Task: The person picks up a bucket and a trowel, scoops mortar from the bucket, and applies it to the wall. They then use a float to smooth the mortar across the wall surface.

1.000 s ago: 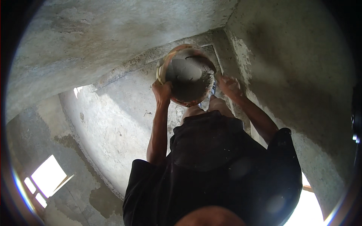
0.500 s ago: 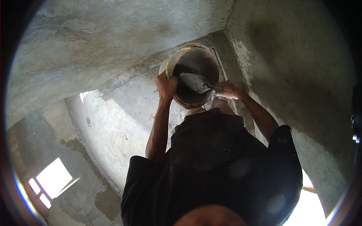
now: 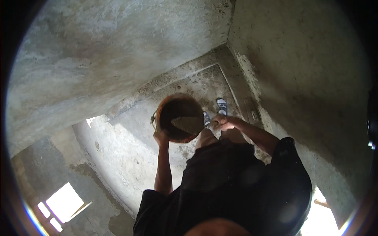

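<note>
Lowered from the wall corner since half a second ago, the round reddish pan (image 3: 180,118) now sits at waist height above the concrete floor (image 3: 126,157). Left hand (image 3: 160,137) grips its near rim, fingers clamped. Right hand (image 3: 220,122) closes on a trowel (image 3: 189,124) whose blade rests inside the pan.

Dim, shadowed scene; glare from bright openings (image 3: 65,200) at the lower corners, fisheye bending and dark rim.

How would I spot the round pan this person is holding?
Start at the corner where the two grey plastered walls meet the floor, then come down toward the person's sandals. Just left of them, the left hand holds up a round pan: the only reddish-brown, bowl-shaped thing, dark inside with a trowel in it.
</note>
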A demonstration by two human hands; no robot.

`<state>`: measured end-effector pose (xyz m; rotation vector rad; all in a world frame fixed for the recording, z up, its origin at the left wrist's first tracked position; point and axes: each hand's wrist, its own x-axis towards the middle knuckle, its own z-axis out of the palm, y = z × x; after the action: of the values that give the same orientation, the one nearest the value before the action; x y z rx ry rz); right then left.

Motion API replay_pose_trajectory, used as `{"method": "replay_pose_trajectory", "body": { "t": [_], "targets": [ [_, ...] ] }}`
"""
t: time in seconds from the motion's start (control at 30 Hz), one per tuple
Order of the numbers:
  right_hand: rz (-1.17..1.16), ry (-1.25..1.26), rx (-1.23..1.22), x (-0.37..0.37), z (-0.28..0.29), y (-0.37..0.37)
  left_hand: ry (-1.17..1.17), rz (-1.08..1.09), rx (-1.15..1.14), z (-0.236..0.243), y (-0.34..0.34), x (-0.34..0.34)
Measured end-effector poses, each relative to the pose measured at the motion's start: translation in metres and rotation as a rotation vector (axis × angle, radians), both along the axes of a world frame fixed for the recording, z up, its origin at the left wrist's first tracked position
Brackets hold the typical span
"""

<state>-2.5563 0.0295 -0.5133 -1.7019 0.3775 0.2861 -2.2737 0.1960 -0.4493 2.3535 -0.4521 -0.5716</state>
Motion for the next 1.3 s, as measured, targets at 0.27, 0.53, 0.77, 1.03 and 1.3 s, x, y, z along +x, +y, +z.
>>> {"method": "replay_pose_trajectory", "body": {
  "t": [0.27,0.53,0.77,1.03,1.3],
  "targets": [
    [-0.467,0.255,1.008,-0.063,-0.115,-0.100,-0.099,0.178,0.313,-0.010,0.068,0.025],
    [-0.597,0.333,-0.861,-0.041,0.121,-0.175,-0.061,0.129,0.374,0.009,0.056,0.020],
    [-0.447,0.211,-0.458,-0.007,0.131,-0.056,0.081,0.178,0.008,0.029,0.014,-0.013],
    [-0.338,0.209,-1.068,-0.023,0.062,-0.018,0.139,-0.023,-0.137,0.085,-0.071,-0.053],
    [-0.188,-0.125,-1.312,-0.052,-0.034,-0.016,-0.016,-0.324,-0.233,0.123,-0.122,-0.090]
  ]
}}
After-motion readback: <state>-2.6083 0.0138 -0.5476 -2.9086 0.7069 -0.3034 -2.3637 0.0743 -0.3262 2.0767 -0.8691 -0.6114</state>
